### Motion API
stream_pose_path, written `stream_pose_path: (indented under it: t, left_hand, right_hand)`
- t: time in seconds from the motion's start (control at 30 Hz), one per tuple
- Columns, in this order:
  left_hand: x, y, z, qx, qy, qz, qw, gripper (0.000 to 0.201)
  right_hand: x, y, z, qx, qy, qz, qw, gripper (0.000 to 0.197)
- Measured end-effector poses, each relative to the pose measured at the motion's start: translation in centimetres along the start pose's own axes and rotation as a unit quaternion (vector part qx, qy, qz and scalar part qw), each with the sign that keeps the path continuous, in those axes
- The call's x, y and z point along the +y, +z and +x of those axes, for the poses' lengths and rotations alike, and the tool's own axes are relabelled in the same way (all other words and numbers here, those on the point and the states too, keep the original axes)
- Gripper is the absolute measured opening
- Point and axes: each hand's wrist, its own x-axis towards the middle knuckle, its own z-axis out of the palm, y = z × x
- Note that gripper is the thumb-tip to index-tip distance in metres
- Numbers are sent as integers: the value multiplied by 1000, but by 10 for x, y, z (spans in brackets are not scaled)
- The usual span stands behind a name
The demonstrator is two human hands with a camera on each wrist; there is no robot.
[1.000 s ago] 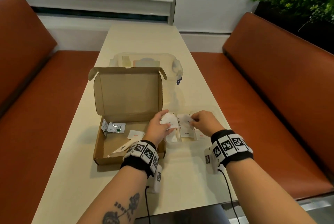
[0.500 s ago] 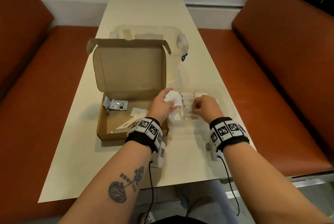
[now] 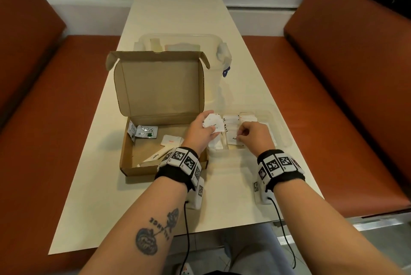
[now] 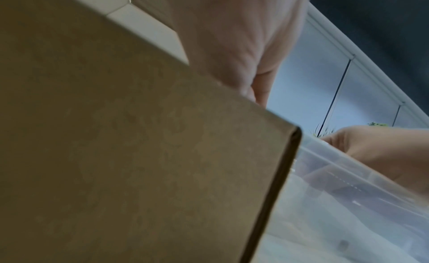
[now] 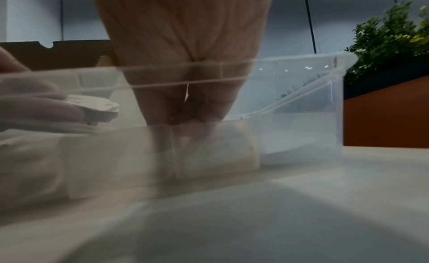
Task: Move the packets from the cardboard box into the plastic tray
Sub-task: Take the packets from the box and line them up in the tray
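The left hand (image 3: 201, 131) pinches a few packets (image 3: 213, 124) over the tray (image 3: 281, 128), just left of the right hand (image 3: 253, 139), whose curled fingers pinch packets already inside. More lie in the box (image 3: 142, 163), nearer the left hand.

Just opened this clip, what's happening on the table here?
A person is sorting packets. The left hand holds a small bunch of white paper packets over the clear plastic tray, while the right hand pinches packets already inside it. A few packets remain in the open brown cardboard box.
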Motion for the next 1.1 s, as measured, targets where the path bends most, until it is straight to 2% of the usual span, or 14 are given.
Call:
stream_pose_path:
  t: [0.23,0.43,0.57,0.67,0.7,0.8,0.87,0.97,1.1]
  left_hand:
    - [1,0,0,-4,0,-2,1000,48]
    - [2,0,0,-5,-2,-11,1000,48]
    - [2,-1,-1,-24,2,-15,1000,45]
    - [2,-1,-2,-36,9,-21,999,40]
    - [1,-1,-3,-37,12,-20,999,38]
    - [0,-2,-3,-34,19,-9,999,33]
    - [0,-1,-1,-32,19,-6,999,28]
    - [2,2,0,-18,-1,-25,1000,13]
    - [3,2,3,5,-31,-50,998,18]
  right_hand:
    - [0,3,5,16,32,7,999,32]
    - [2,2,3,22,26,26,999,26]
    - [-12,0,-1,75,-32,73,994,14]
    - [-29,0,-6,45,-71,122,989,3]
    - [-33,0,-6,29,-72,135,988,7]
    - [-37,-1,-7,-11,-67,121,990,28]
    - [-34,0,-8,-7,-64,122,990,32]
    - [-29,3,-11,41,-47,147,987,26]
    - [-25,3,-13,57,-6,222,973,14]
